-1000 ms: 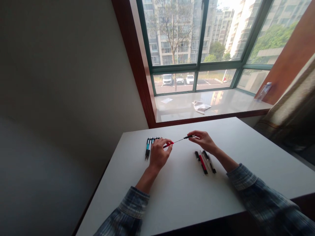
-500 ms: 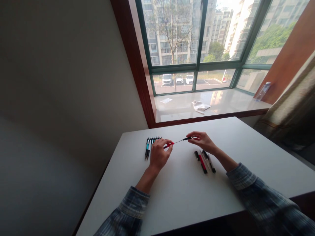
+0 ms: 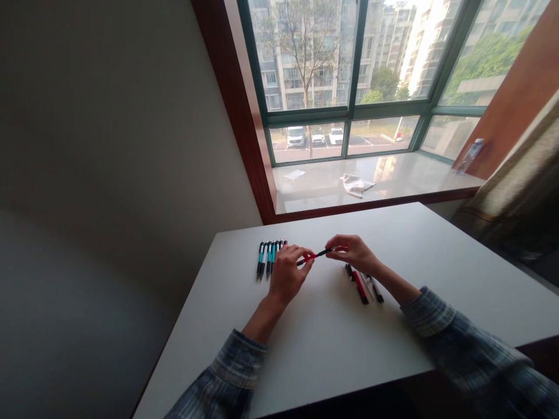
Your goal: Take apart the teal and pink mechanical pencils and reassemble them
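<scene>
My left hand (image 3: 288,272) pinches a red pen barrel (image 3: 308,257) above the table. From the right, my right hand (image 3: 353,251) has its fingers closed on a black pen part (image 3: 324,252), whose tip meets the barrel's end. Whether the two are fully joined cannot be made out. Partly behind my left hand lies a row of several click pens (image 3: 261,259), some teal and some white, with black grips. Below my right hand are loose pen parts, among them a red barrel (image 3: 360,287) and black pieces (image 3: 379,297).
Everything lies on a white table (image 3: 332,337) set against a window sill (image 3: 314,198). On the sill are a white cloth (image 3: 356,185), a paper scrap (image 3: 295,174) and a clear bottle (image 3: 469,156). A curtain (image 3: 493,203) hangs at the right.
My hands have come closer together. The thin refill that showed between the red barrel and the black part is now out of sight, and the two parts meet.
</scene>
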### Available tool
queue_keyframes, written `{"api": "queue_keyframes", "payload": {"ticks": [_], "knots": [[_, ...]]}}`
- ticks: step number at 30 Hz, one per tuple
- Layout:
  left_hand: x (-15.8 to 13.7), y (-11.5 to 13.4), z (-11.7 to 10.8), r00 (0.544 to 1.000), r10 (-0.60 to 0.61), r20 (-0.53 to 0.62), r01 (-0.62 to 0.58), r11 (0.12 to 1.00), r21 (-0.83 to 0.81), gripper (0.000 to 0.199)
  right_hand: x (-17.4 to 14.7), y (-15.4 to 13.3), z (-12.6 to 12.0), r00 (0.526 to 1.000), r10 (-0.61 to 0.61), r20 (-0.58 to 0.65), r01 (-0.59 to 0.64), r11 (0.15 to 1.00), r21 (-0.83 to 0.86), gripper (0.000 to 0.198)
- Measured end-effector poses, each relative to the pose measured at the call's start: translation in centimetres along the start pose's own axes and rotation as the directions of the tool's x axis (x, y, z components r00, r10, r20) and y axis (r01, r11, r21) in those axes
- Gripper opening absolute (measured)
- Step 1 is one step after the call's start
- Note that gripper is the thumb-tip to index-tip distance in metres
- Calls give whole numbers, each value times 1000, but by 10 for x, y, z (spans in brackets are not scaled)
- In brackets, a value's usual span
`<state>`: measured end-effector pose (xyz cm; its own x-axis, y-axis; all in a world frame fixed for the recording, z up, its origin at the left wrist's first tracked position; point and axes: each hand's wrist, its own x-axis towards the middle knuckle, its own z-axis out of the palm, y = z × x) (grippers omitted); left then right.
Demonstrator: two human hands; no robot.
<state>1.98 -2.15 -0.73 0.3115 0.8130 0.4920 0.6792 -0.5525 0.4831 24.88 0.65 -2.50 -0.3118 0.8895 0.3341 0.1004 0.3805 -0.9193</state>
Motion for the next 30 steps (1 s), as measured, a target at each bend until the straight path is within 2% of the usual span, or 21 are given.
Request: {"api": "queue_keyframes", "payload": {"ticks": [6,9,12,17,22,30], "knots": [[-1,2,-1,1000,17,14,-17,1000,-10,10,0,0,0,1000,0,-8,-1,997,-82,32],[-1,2,-1,1000,15,19,-14,1000,-7,10,-2,-5,0,1000,-16,-8,14,978,-207,31],[-1,1,0,1000,16,20,-16,1000,1,9,-4,-11,-2,1000,-1,9,4,942,-334,40],[-2,1,0,1000,12,18,-12,1000,18,8,-4,-13,-5,997,-17,73,34,968,-247,33],[-2,3,-1,1000,27,5,-27,999,21,7,-4,-13,-3,995,-37,90,68,928,-365,33],[-1,4,-2,999,34,-28,-34,999,-3,4,-6,-12,1,991,-81,107,118,902,-416,25]]}}
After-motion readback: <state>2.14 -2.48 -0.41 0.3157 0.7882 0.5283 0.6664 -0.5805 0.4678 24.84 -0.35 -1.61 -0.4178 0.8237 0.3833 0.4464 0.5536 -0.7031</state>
